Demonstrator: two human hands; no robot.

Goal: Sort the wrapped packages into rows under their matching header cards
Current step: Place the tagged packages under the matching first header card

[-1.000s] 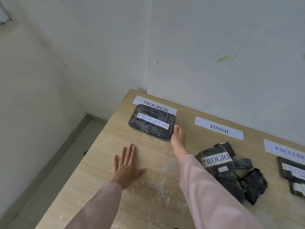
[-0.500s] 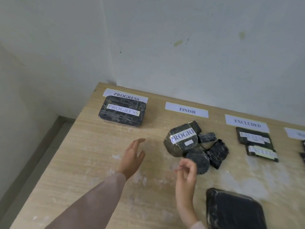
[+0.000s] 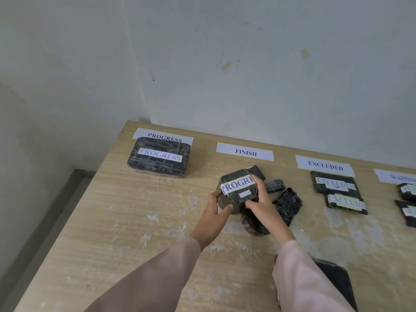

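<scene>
Wooden table, hands now gripping PROGRESS package

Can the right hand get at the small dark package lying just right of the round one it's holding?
Probably yes: that small package lies uncovered beside the right hand, but both hands now grip the round package, so one must let go first.
</scene>
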